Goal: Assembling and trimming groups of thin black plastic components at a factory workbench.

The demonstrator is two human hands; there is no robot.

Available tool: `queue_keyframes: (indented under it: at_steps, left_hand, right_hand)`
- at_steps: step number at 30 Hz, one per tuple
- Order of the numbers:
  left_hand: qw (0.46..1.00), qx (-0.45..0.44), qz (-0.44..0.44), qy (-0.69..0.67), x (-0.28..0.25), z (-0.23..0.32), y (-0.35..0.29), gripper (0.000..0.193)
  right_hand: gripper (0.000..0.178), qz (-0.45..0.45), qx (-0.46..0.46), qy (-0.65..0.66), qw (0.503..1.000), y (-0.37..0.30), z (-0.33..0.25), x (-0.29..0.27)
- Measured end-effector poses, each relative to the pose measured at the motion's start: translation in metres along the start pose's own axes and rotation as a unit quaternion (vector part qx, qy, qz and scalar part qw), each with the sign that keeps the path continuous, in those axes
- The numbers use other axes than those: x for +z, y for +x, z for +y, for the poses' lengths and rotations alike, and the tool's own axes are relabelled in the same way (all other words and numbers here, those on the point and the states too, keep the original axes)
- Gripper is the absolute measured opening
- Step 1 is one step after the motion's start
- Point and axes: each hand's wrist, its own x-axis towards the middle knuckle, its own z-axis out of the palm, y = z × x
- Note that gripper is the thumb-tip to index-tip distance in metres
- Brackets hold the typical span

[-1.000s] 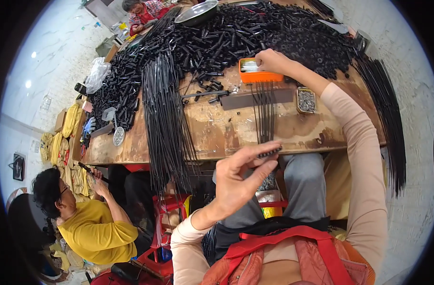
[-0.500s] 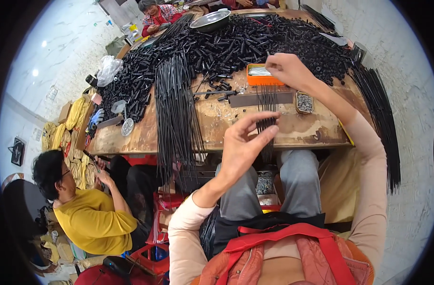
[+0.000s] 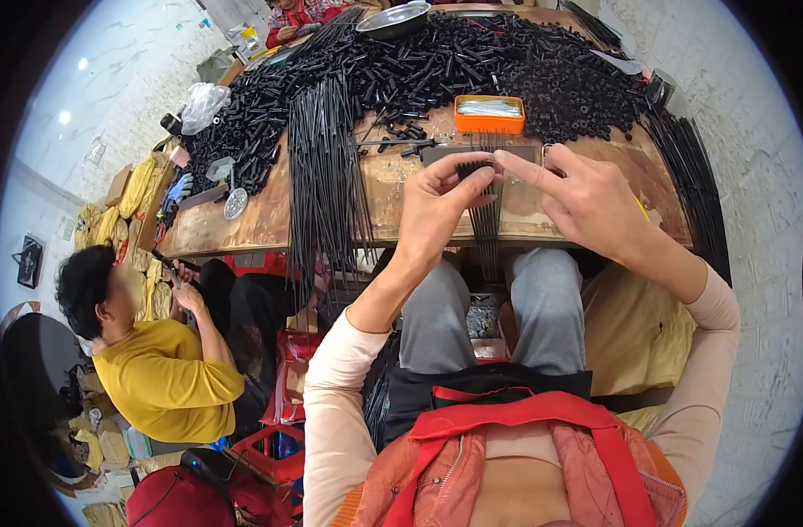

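My left hand (image 3: 432, 211) is raised over the near table edge, thumb and index finger curved toward each other as in a pinch. My right hand (image 3: 586, 202) meets it from the right, its index fingertip at the left index fingertip. Anything between the fingers is too small to make out. Just beyond and below them, a row of thin black rods (image 3: 485, 224) lies across a dark grey bar (image 3: 444, 156), the near ends jutting over my lap. An orange box (image 3: 489, 128) of thin whitish strips stands behind the bar.
Black tubes (image 3: 410, 70) and small black rings (image 3: 577, 105) are heaped across the back. A long bundle of black rods (image 3: 322, 176) overhangs the edge at left; another (image 3: 696, 193) lies at right. A person in yellow (image 3: 169, 378) sits left; another person (image 3: 300, 22) sits across the table.
My right hand has come from the orange box down to my left fingertips. It now mostly covers the small container of grey bits. The view has shifted slightly.
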Motion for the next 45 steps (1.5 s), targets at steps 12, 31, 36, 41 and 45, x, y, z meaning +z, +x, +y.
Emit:
queue_keyframes:
  at_steps: [12, 31, 36, 41, 45]
  left_hand:
    - [1.0, 0.003, 0.002, 0.002, -0.003, 0.001, 0.001, 0.023]
    - [0.997, -0.022, -0.074, 0.025, -0.004, 0.0, 0.001, 0.026]
    - [0.998, -0.024, -0.061, 0.018, -0.006, 0.003, -0.001, 0.027]
    - [0.997, -0.025, -0.058, 0.034, -0.005, 0.003, -0.002, 0.028]
    - [0.998, -0.029, -0.05, 0.033, -0.006, 0.002, -0.002, 0.031]
  right_hand:
    - [0.07, -0.018, 0.019, 0.008, 1.0, -0.001, -0.007, 0.003]
    - [0.024, 0.082, -0.099, 0.038, 0.991, 0.011, 0.014, -0.004]
    - [0.023, 0.11, -0.121, 0.063, 0.985, 0.019, 0.016, 0.002]
    - [0.026, 0.117, -0.13, 0.064, 0.983, 0.02, 0.016, 0.006]
    - [0.034, 0.14, -0.129, 0.057, 0.98, 0.02, 0.009, -0.001]
